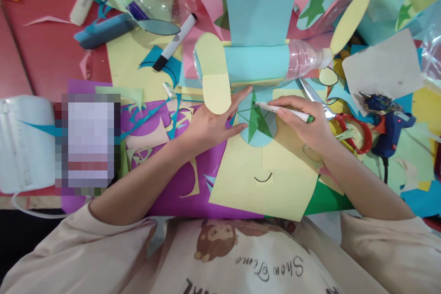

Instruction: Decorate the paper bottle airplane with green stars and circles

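Fingers of my right hand (pixel 305 121) pinched a white marker (pixel 296 113), its tip at the partly filled green star (pixel 257 123); my left hand (pixel 206 126) had its fingers spread, gripping nothing. The star's blue paper (pixel 259 141) lay near the bench (pixel 20 55)'s near edge. I judged this colouring-in, the next stroke calling for care along the outline.

Disc (pixel 272 124) w/ star (pixel 257 121) on it lies before btl (pixel 306 59), partly on sheet (pixel 237 174). Scissors (pixel 365 135) R of disc, glue gun (pixel 389 133) farther R. Loose marker (pixel 175 41) L of btl, pouch (pixel 27 147) far L on tbl (pixel 20 55).
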The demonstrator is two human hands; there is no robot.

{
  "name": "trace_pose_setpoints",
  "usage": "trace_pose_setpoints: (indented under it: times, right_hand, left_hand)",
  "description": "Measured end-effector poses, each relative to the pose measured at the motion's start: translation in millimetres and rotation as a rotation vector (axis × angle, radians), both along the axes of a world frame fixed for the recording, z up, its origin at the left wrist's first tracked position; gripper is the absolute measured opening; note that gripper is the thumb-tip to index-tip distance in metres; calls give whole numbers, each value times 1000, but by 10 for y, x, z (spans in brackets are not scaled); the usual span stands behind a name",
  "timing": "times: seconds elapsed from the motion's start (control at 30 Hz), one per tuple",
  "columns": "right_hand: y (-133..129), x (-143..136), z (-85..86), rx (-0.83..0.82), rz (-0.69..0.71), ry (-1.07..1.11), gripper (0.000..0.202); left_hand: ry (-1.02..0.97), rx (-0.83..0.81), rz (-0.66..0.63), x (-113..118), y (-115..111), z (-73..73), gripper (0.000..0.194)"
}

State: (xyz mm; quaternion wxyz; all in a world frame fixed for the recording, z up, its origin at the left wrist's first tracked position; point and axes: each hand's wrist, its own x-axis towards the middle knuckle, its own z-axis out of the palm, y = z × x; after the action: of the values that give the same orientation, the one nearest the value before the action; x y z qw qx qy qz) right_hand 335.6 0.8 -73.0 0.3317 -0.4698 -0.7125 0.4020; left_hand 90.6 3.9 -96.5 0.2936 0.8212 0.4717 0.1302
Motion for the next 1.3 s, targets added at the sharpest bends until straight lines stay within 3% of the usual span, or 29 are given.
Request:
trace_pose_setpoints:
  times: [1.3]
  right_hand:
    - [1, 5, 3, -7, -27, -9, 19]
  left_hand:
    - [-15, 29, -7, -7, -9, 2, 70]
